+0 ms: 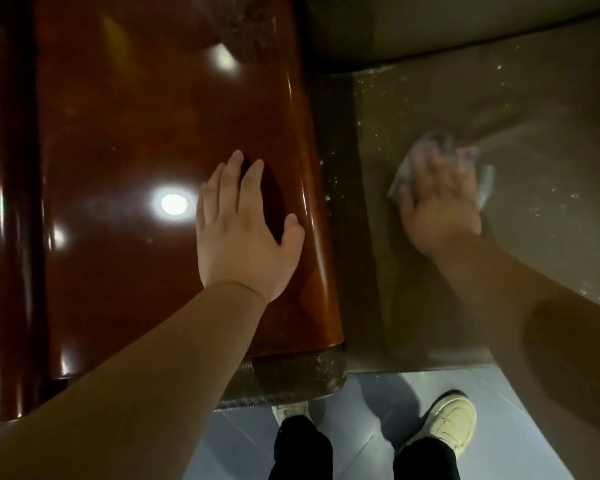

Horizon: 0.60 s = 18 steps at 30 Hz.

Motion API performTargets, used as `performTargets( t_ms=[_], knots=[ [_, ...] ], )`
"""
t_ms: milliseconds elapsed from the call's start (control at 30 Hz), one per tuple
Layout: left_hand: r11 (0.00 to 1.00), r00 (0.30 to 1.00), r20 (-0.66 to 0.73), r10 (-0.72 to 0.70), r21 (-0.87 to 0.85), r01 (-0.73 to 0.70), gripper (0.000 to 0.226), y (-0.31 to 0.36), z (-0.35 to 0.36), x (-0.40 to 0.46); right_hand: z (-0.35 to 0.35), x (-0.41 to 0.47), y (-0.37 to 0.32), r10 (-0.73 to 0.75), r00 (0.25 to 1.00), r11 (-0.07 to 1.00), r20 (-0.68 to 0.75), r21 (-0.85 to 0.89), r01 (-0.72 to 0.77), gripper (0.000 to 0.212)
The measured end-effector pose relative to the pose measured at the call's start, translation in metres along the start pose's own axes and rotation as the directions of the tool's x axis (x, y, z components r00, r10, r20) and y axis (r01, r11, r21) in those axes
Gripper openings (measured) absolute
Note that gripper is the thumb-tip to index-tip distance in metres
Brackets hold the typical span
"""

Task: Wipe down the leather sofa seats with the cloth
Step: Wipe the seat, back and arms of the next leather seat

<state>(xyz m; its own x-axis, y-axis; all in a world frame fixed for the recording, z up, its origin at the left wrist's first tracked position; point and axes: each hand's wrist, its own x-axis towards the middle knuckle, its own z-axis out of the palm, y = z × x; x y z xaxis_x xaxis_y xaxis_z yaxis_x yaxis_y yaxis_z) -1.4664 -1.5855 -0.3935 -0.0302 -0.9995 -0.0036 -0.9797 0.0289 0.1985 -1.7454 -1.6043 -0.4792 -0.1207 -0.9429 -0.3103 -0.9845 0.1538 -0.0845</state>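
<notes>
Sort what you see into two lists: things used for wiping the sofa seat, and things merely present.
In use: cloth; right hand pressing it; sofa seat.

Merely present: glossy wooden armrest, with left hand resting on it; shoes; tiled floor.

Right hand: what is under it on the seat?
A pale cloth lies under the right hand, pressed flat on the leather seat. Its edges show around the blurred fingers; its middle and the leather beneath are covered.

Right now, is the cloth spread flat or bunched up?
Mostly flat: the cloth lies on the sofa seat under the right hand's straight fingers. Motion blur hides any folds.
</notes>
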Motion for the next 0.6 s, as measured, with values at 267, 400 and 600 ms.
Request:
performTargets(
  t_ms=[267,400,600],
  knots=[
    [1.000,1.000,0.003,-0.015,0.003,0.015,0.078,0.002,-0.003,-0.001,0.016,-0.023,-0.046,-0.647,0.727,0.725,0.229,-0.111,0.680,0.071],
    [1.000,1.000,0.006,-0.017,0.011,0.017,0.078,0.002,-0.003,0.000,-0.005,0.016,-0.010,-0.141,0.990,0.989,-0.009,-0.040,0.141,0.070],
    [1.000,0.999,0.028,-0.031,0.001,0.031,0.079,0.002,-0.006,0.000,0.006,-0.018,-0.063,-0.428,0.890,0.899,0.154,-0.026,0.437,0.069]
  ],
)
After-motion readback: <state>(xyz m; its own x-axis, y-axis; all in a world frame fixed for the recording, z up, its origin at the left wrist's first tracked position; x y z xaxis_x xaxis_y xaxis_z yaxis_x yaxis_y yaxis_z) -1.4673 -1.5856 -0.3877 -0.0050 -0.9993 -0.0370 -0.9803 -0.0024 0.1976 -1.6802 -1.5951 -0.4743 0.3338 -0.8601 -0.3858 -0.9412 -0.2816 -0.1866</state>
